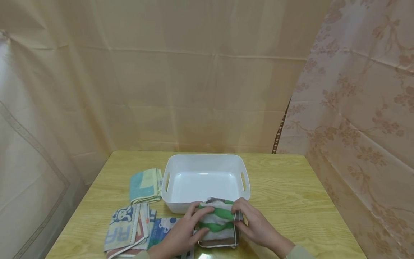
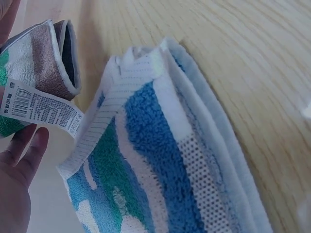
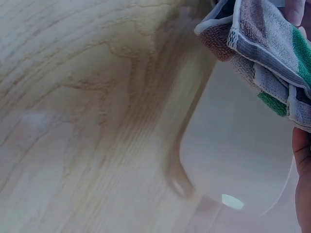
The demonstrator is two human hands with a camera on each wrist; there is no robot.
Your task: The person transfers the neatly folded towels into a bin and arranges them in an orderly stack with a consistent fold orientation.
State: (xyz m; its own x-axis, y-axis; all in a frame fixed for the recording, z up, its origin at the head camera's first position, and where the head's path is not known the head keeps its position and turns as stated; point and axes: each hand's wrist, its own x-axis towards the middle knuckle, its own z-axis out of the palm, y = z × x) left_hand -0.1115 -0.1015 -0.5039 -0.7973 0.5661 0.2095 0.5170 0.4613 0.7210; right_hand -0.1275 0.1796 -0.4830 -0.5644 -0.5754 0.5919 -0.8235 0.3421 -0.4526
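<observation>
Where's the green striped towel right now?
Low in the head view, just right of centre, the striped towel is held between the left hand and right hand, at the near side of the bin.

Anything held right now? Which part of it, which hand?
Yes, the green-and-white towel: in the head view, the left hand grips its left edge, the right hand its right edge.

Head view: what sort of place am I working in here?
Probably an indoor, curtained-off tabletop workspace, perhaps set up for folding laundry: beige drapes hang behind the wood-grain table, and folded towels lie on it.
</observation>
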